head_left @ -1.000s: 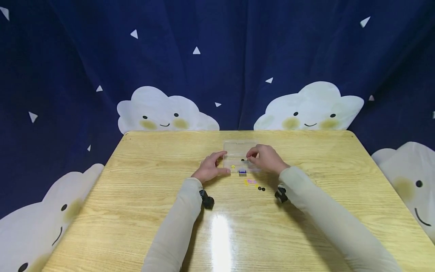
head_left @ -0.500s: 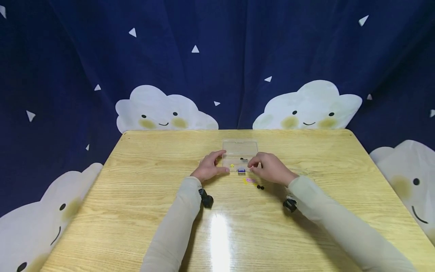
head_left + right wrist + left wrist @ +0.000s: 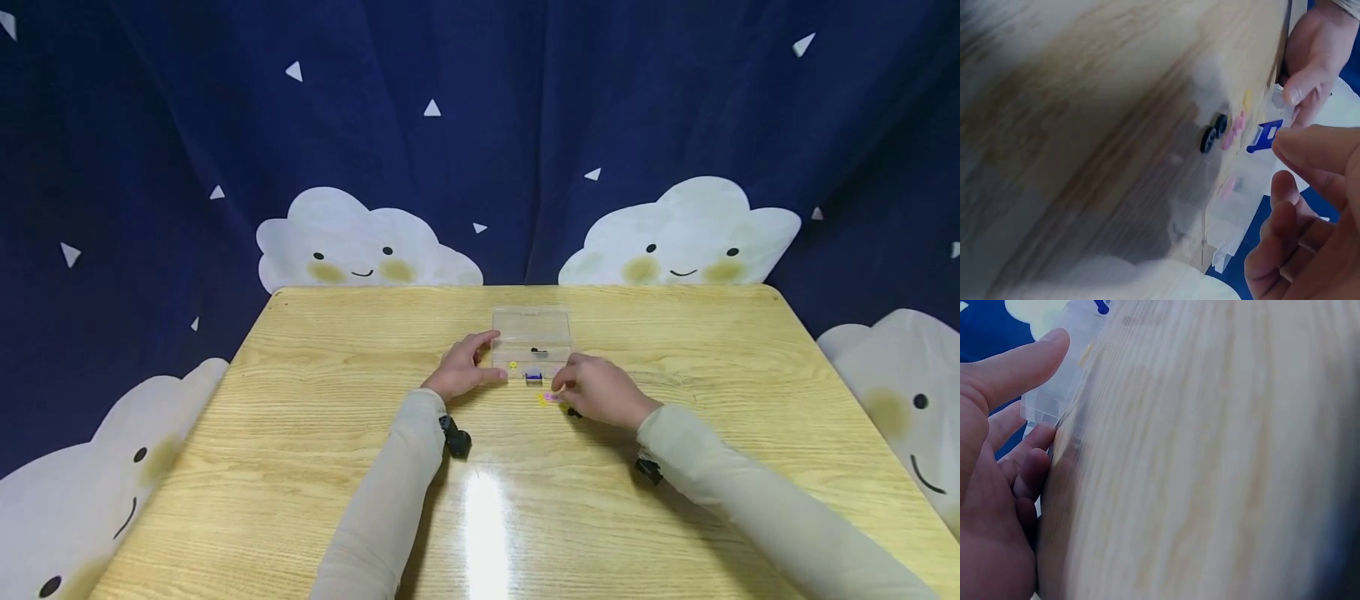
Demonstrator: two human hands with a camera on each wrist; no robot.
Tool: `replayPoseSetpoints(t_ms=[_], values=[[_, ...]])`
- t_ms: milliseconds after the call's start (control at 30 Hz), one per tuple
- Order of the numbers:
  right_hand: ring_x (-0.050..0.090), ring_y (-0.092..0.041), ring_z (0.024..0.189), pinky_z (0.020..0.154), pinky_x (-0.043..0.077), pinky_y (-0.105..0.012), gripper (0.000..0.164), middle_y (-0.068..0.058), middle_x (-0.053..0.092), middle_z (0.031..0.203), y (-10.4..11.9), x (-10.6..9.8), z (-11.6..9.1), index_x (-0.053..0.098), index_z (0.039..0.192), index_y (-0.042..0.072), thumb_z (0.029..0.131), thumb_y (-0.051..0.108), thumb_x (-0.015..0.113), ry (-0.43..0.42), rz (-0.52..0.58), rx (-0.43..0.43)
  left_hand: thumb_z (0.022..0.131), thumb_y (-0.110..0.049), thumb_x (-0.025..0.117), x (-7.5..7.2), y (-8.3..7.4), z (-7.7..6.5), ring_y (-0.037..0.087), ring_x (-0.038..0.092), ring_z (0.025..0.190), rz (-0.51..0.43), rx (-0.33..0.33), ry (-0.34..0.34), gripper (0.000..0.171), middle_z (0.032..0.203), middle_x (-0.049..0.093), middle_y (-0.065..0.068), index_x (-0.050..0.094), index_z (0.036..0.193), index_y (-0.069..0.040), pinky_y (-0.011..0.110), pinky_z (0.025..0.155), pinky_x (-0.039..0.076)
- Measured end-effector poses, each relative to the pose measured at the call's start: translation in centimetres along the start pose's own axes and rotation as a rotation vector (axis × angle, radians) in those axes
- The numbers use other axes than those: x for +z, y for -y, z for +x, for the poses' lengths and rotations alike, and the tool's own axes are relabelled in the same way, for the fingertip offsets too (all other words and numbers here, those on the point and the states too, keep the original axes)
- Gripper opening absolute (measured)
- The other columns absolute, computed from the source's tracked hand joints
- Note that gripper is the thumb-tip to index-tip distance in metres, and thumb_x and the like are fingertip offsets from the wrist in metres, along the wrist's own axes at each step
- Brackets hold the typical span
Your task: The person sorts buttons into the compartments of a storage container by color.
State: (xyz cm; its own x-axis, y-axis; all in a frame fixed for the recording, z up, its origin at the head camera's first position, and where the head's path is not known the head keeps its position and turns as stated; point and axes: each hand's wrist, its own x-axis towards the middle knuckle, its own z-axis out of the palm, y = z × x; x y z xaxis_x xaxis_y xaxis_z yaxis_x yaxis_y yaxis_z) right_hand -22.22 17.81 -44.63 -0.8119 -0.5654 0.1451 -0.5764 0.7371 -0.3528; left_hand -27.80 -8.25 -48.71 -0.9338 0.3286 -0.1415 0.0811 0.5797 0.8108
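Note:
A clear plastic box (image 3: 531, 325) stands with its lid raised at the back and a blue latch (image 3: 533, 378) at its front. Inside are a yellow button (image 3: 513, 364) and a small black piece (image 3: 535, 350). My left hand (image 3: 459, 369) holds the box's left end, thumb at the front and fingers round the back. Just outside the front right lie pink buttons (image 3: 1230, 136), a yellow piece (image 3: 542, 401) and black buttons (image 3: 1208, 140). Right beside these, my right hand (image 3: 600, 390) has its thumb and index finger bent over the pink buttons; nothing shows between them.
The wooden table (image 3: 360, 358) spreads around the box, with its back edge close behind the lid. A dark blue curtain (image 3: 517, 125) with cloud prints hangs behind it. Black wrist cameras sit under both sleeves.
My right hand has drawn back from the box's right part, moving toward me to the buttons in front. The left hand stays at the box's left end.

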Motion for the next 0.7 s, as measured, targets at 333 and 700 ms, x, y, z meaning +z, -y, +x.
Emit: replayPoseSetpoints(t_ms=[333,700], values=[[0.05,-0.007,0.069,0.063,0.045,-0.026,0.009,0.002,0.063,0.085,0.4,0.9,0.0,0.079,0.095,0.014,0.088,0.014,0.072,0.038,-0.056,0.047,0.086,-0.032,0.079,0.0,0.1,0.1,0.026,0.046,0.113,0.001,0.001,0.005,0.078,0.145,0.048,0.005,0.039,0.153,-0.029,0.044,0.098,0.04],[0.051,-0.009,0.069,0.062,0.045,-0.028,0.009,0.002,0.064,0.085,0.4,1.6,0.1,0.079,0.092,0.015,0.086,0.012,0.073,0.049,-0.047,0.106,0.085,-0.032,0.079,0.0,0.0,0.2,0.026,0.044,0.108,0.014,0.007,0.0,0.078,0.141,0.05,0.005,0.04,0.153,-0.029,0.042,0.093,0.039]])
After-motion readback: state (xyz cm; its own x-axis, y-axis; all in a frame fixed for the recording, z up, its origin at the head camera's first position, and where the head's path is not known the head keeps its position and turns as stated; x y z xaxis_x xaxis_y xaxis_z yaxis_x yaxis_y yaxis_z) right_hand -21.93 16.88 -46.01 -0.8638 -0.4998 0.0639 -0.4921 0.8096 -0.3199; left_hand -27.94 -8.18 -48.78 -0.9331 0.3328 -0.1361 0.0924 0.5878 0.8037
